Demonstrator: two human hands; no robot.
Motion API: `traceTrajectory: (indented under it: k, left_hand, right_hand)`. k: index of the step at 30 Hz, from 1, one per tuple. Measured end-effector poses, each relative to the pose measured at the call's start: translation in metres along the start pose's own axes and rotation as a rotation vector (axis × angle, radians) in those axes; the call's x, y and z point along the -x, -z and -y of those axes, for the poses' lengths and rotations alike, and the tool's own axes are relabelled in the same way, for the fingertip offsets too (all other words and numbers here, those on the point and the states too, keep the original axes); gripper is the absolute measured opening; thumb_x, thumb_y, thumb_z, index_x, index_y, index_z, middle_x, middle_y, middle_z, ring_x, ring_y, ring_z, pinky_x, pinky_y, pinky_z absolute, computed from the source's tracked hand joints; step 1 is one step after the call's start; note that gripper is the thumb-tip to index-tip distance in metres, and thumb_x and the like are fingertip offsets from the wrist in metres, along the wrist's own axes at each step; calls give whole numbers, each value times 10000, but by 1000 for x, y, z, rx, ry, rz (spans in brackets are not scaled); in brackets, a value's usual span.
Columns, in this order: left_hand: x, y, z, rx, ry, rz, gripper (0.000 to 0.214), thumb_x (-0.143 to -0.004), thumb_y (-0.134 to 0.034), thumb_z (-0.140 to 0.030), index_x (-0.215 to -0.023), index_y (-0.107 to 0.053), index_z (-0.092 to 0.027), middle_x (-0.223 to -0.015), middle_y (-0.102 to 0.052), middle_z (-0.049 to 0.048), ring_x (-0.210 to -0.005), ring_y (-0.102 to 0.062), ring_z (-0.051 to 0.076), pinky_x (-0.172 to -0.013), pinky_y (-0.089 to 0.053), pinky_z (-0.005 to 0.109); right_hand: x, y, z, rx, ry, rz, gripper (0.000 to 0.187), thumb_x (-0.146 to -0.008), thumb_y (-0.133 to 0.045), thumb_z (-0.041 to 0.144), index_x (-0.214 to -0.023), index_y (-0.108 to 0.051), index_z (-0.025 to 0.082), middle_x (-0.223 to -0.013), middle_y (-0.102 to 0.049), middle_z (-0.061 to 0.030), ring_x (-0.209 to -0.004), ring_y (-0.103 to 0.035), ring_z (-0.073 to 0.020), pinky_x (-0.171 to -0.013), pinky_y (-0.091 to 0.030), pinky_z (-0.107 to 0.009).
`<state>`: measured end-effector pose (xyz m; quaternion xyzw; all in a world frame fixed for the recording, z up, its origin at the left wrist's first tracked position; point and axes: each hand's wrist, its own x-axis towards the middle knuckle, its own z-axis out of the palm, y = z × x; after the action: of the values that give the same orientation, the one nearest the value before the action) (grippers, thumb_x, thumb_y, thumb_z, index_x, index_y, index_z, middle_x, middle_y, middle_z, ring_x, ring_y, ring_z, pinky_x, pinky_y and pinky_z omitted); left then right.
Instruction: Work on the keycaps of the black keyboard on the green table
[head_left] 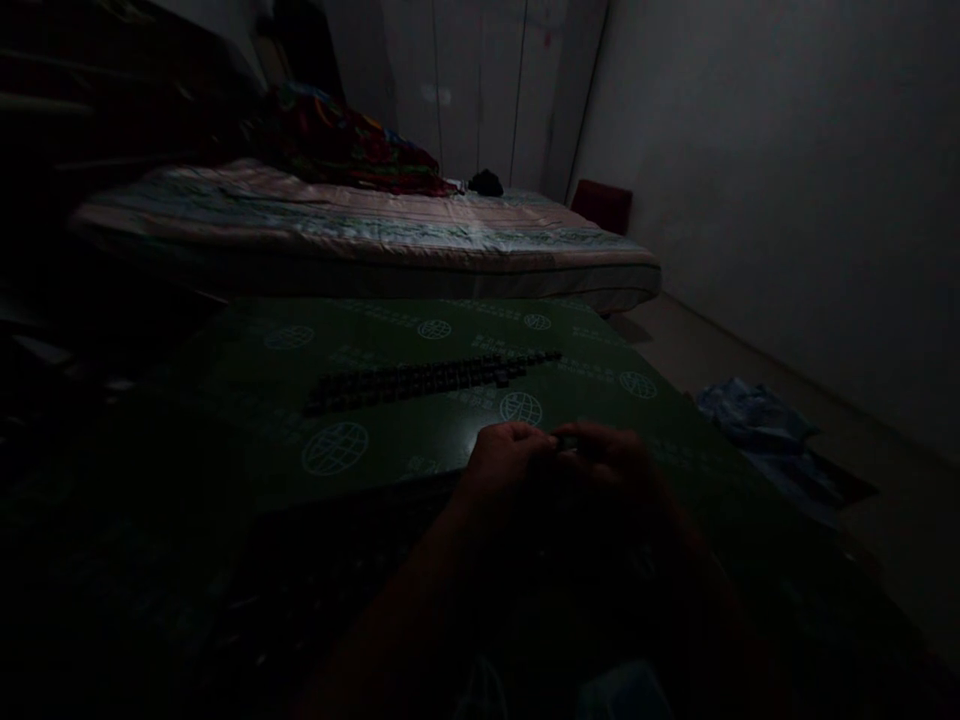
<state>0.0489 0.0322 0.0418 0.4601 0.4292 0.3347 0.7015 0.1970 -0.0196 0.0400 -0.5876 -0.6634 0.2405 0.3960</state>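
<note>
Head view, dimly lit: at the left a dark keyboard-like board lies along the near side of the green desk, its open recesses too murky for me to tell what sits in them. Beyond the desk, a patterned red blanket is heaped on the striped bed. A long band of small black keycaps, set close in rows, lies across the middle of the desk, beyond the board. Next comes the left hand, above the board's far edge; its fingertips meet a small dark piece, but whether they pinch it I cannot tell. The right hand has its grip pinched on that piece, close to the left fingertips. Farther right, on the floor, sits a crumpled bluish heap, bag or cloth, its contents hidden.
</note>
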Motion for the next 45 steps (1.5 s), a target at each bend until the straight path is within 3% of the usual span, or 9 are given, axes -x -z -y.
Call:
traceTrajectory:
  k: [5, 14, 24, 28, 32, 35, 40, 45]
  left_hand:
    - [1, 2, -1, 48, 20, 8, 117, -532, -645, -223, -578, -590, -131, -517, -581, -3, -467, -525, 108, -486, -386, 226]
    - [0, 9, -5, 126, 8, 43, 163, -510, -680, -217, -615, -587, -134, -532, -603, 4, -498, -569, 137, -513, -420, 250]
    - [-6, 14, -3, 215, -3, -18, 188, -575, -688, -205, -711, -579, -134, -637, -627, 15, -556, -603, 124, -530, -446, 225]
    - [-8, 18, -4, 233, -16, -113, 175, -629, -660, -225, -747, -571, -132, -771, -663, 72, -710, -644, 173, -559, -468, 235]
    - [-9, 21, -4, 194, -28, -152, 145, -650, -637, -233, -734, -580, -130, -738, -673, 70, -641, -629, 138, -537, -447, 208]
    - [-13, 23, 0, 180, -11, -157, 125, -635, -635, -221, -701, -586, -127, -674, -674, 61, -563, -610, 120, -507, -429, 198]
    - [-23, 24, 10, 133, 24, -177, 93, -601, -635, -198, -640, -582, -132, -586, -661, 40, -493, -591, 120, -498, -438, 216]
    - [-23, 24, 15, 75, 9, -165, 90, -607, -624, -217, -624, -590, -135, -579, -659, 35, -494, -586, 119, -480, -421, 208]
  right_hand:
    - [0, -1, 4, 22, 31, 13, 240, -751, -568, 278, -953, -673, 204, -817, -697, -33, -675, -622, -155, -605, -464, -242]
    - [-8, 6, 7, -64, -7, 69, 280, -714, -623, 297, -951, -686, 161, -603, -583, 23, -513, -491, -88, -488, -382, -191]
    - [-46, 3, 1, -144, 10, 140, 244, -666, -644, 338, -794, -683, 134, -568, -552, 13, -485, -460, -79, -456, -362, -186]
    - [-82, -2, -21, -173, -65, 207, 304, -635, -662, 382, -804, -661, 130, -473, -475, 48, -382, -380, -57, -369, -297, -173]
    - [-129, -8, -63, 39, -71, 104, 267, -629, -642, 366, -763, -661, 137, -467, -465, 54, -379, -364, -57, -382, -290, -183]
    - [-157, -14, -90, 94, -51, 59, 193, -578, -667, 290, -707, -673, 146, -528, -527, 28, -483, -450, -90, -459, -337, -198]
    - [-177, -25, -118, 129, -54, 51, 181, -559, -650, 240, -709, -694, 148, -617, -600, -2, -588, -524, -132, -523, -372, -212]
    - [-185, -29, -129, 153, -82, 65, 232, -584, -633, 232, -783, -706, 138, -668, -639, -15, -610, -557, -142, -525, -383, -204]
